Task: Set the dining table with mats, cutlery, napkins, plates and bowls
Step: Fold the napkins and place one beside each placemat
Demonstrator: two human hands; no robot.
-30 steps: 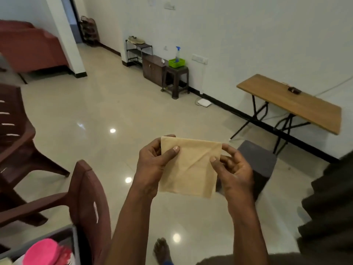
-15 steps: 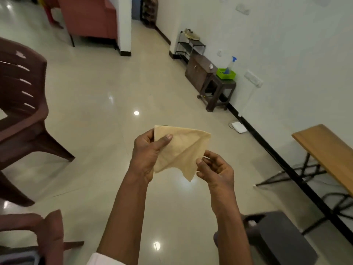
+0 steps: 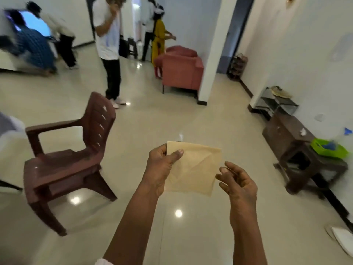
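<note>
A beige folded napkin (image 3: 193,169) hangs flat in front of me over the shiny floor, creased diagonally. My left hand (image 3: 159,169) pinches its upper left corner, thumb on the front face. My right hand (image 3: 238,183) hovers at the napkin's right edge with fingers loosely curled, and I see no grip on the cloth. No dining table, mats, cutlery, plates or bowls are in view.
A brown plastic chair (image 3: 72,159) stands to my left. Ahead are a red armchair (image 3: 181,69) and a white pillar (image 3: 215,54), with several people (image 3: 108,35) beyond. Along the right wall stand a metal rack (image 3: 277,104), a dark cabinet (image 3: 286,134) and a green tray (image 3: 328,148).
My view has swung left, from the right wall towards the room with the people. My right hand has let go of the napkin, which now hangs flat from the left hand.
</note>
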